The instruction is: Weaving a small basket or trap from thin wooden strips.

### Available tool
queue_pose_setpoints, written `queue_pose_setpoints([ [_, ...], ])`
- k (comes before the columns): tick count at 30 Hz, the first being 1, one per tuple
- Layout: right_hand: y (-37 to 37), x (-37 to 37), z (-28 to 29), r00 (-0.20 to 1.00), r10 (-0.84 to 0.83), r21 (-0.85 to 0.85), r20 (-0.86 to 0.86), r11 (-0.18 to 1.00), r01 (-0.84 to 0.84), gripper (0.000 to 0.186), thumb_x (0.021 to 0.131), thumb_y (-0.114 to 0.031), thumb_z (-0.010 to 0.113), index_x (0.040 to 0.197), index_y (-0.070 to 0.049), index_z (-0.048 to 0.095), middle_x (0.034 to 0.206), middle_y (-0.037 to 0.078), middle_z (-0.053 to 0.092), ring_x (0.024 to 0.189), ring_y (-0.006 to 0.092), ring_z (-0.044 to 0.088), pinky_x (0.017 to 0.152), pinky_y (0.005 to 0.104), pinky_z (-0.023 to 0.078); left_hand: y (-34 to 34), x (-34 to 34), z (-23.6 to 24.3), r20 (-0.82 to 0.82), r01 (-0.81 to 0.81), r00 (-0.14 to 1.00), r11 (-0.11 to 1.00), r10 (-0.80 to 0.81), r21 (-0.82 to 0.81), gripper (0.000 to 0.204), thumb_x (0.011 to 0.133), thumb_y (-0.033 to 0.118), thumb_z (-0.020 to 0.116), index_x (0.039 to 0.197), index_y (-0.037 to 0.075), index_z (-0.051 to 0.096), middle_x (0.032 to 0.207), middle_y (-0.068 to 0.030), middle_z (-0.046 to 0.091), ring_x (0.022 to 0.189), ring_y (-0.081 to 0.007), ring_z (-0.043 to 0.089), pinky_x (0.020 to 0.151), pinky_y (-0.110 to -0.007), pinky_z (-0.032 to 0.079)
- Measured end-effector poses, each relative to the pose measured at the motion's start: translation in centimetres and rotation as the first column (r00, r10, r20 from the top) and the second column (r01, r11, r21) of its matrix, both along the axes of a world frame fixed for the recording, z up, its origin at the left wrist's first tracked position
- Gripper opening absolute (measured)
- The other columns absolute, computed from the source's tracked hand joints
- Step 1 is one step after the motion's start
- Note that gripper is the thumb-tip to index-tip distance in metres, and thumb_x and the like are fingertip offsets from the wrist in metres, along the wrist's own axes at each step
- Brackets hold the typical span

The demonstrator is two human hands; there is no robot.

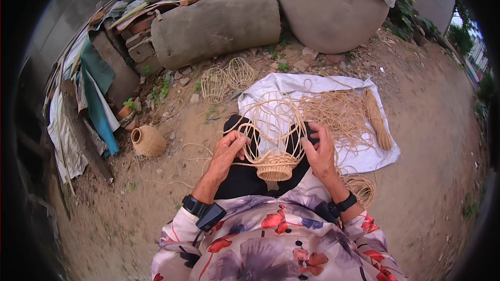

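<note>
A partly woven basket rests on my lap, its tan cord weave forming a band at the end nearest me. Thin bare ribs spread out from that band and curve together farther away. On its left side my left hand is closed, fingertips pinched on the cord at the ribs. My right hand grips the ribs on the right, with thumb and fingers bent around them. Some of its fingertips are hidden behind the frame. Loose cord trails from the basket's left side onto the ground.
A white sheet carries loose tan cord and a bundled hank. More cord lies coiled by my right forearm. A woven vase lies left; two bare frames stand ahead. Beyond are a clay cylinder and large jar.
</note>
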State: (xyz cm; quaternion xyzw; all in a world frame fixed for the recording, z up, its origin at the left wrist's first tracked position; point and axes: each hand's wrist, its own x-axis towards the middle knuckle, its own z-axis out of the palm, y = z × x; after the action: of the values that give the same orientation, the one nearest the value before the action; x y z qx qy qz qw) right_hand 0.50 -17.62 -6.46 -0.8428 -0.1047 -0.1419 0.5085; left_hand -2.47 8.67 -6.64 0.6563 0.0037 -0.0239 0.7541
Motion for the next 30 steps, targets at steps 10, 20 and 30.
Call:
queue_pose_setpoints([
  [10, 2.7, 0.2, 0.8, 0.991, 0.068, -0.105, -0.119, 0.991, -0.080, 0.078, 0.072, -0.027, 0.068, 0.139, -0.005, 0.036, 0.136, 0.021, 0.043, 0.128, 0.0390, 0.043, 0.106, 0.0441, 0.037, -2.8, -1.7, 0.2, 0.087, 0.070, 0.991, 0.943, -0.103, 0.325, 0.031, 0.102, 0.031, 0.047, 0.093, 0.003, 0.057, 0.086, -0.0026, 0.066, 0.071, -0.0084, 0.058, 0.063, -0.025, 0.048],
  [20, 2.6, 2.8, -0.5, 0.978, 0.071, -0.001, -0.196, 0.997, -0.073, 0.086, 0.072, -0.030, 0.070, 0.144, -0.002, 0.033, 0.134, 0.028, 0.049, 0.099, 0.0324, 0.064, 0.092, 0.0384, 0.047, -3.4, -1.3, -0.8, 0.218, -0.045, 0.975, 0.924, -0.042, 0.380, 0.034, 0.101, 0.035, 0.046, 0.092, 0.003, 0.054, 0.078, -0.0043, 0.062, 0.070, -0.0127, 0.056, 0.065, -0.029, 0.046],
  [30, 2.0, 3.5, -0.3, 0.957, 0.083, 0.083, -0.277, 0.995, -0.062, 0.081, 0.072, -0.033, 0.069, 0.140, -0.002, 0.038, 0.129, 0.028, 0.053, 0.118, 0.0395, 0.054, 0.101, 0.0412, 0.041, -1.8, -0.9, 1.9, 0.369, -0.110, 0.925, 0.865, -0.090, 0.489, 0.025, 0.097, 0.027, 0.058, 0.096, 0.003, 0.066, 0.083, 0.0010, 0.057, 0.077, -0.0109, 0.054, 0.079, -0.026, 0.046],
])
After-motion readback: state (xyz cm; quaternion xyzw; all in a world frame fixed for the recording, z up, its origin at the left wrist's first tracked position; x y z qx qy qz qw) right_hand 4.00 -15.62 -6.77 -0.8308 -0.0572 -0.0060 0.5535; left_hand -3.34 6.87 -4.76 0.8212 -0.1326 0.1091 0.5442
